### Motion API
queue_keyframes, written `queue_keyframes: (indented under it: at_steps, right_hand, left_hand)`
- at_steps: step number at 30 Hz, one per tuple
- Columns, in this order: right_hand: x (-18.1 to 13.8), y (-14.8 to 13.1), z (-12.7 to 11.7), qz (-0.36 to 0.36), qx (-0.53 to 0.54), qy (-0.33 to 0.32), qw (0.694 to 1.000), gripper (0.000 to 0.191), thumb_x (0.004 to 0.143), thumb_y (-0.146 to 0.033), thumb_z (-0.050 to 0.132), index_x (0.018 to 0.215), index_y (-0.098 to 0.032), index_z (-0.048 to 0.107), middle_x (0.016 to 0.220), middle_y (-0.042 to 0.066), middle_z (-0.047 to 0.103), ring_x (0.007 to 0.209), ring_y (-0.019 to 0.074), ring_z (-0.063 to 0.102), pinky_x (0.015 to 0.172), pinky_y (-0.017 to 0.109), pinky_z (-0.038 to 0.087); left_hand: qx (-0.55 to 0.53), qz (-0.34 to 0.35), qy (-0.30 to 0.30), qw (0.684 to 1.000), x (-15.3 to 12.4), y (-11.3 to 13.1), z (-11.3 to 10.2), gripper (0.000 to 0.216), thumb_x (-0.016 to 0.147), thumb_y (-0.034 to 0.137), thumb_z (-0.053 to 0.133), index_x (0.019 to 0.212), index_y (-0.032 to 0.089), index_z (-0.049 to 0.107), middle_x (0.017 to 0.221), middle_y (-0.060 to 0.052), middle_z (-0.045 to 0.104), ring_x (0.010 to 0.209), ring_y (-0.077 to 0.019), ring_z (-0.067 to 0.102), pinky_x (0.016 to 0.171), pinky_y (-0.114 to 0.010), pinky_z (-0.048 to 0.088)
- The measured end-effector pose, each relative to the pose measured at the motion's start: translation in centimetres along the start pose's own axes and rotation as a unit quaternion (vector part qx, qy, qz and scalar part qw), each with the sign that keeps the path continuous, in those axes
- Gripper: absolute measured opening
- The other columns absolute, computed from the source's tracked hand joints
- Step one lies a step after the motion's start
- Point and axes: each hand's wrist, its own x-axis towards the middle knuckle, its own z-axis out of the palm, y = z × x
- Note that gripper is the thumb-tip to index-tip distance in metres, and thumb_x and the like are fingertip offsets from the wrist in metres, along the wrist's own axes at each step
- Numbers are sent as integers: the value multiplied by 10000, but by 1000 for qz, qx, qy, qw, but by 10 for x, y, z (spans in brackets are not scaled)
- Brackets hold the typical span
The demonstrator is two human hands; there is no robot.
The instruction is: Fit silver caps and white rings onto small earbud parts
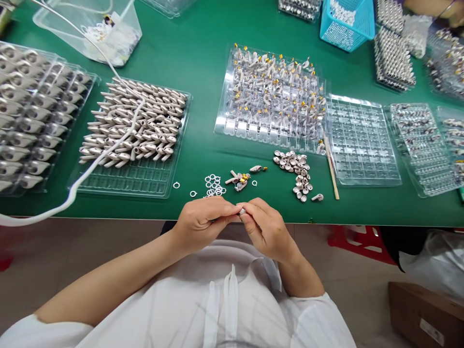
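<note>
Shirt [181,309]: white.
Left hand [206,217], right hand [266,224]: fingertips pinch one small piece [242,211] at the edge of the table [203,125], details too small to tell.
Tray [253,131]: many yellow-tabbed parts [267,99] already placed.
Rings [216,190], caps [302,179]: still loose.

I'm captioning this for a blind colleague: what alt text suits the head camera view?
A person's bare left hand and bare right hand pinch a small pale part at the near edge of a green table. Just beyond lie white rings and a cluster of small, round, silvery pieces; farther left, a clear plastic tray holds rows of beige-grey stemmed parts.
</note>
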Motion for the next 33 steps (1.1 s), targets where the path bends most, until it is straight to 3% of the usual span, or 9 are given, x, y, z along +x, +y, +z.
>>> queue_keyframes:
  at_steps: [8, 16, 20, 25, 33]
  right_hand:
    - [1, 1, 4, 10, 33, 25, 999, 195, 969, -172, 438, 1095, -159, 585, 876, 65, 625, 787, 156, 597, 695, 286, 551]
    - [-5, 4, 11, -35, -57, 64, 996, 170, 954, -134, 435, 1078, -131, 551, 858, 100, 612, 760, 182, 568, 650, 306, 524]
    - [-5, 6, 10, -52, -106, 45, 992, 194, 966, -146, 407, 1104, -118, 540, 848, 104, 601, 741, 189, 555, 630, 309, 516]
    - [-1, 3, 2, -55, -89, 6, 994, 207, 968, -143, 399, 1117, -98, 535, 871, 111, 604, 778, 192, 563, 677, 315, 535]
    - [-4, 4, 4, -69, -120, 33, 990, 175, 961, -150, 426, 1082, -119, 548, 791, 76, 576, 700, 177, 528, 606, 297, 494]
  left_hand:
    - [-24, -23, 3, 999, 0, 2, 2, 156, 868, 130, 666, 977, 203, 751, 751, -19, 759, 646, -123, 704, 600, -211, 597]
    - [-54, -57, -12, 997, 2, 4, 1, 192, 842, 101, 690, 992, 199, 762, 779, -15, 771, 650, -113, 715, 602, -178, 601]
    - [-76, -103, -5, 992, -1, 3, 2, 170, 820, 103, 713, 950, 192, 776, 774, -19, 774, 627, -115, 715, 596, -180, 612]
    - [-92, -139, 11, 986, -5, 4, 6, 157, 817, 127, 724, 953, 182, 777, 770, -30, 776, 600, -119, 709, 579, -192, 617]
    - [-102, -121, -8, 987, -5, 4, 5, 189, 837, 128, 703, 1000, 191, 774, 767, -39, 770, 639, -126, 708, 603, -200, 601]
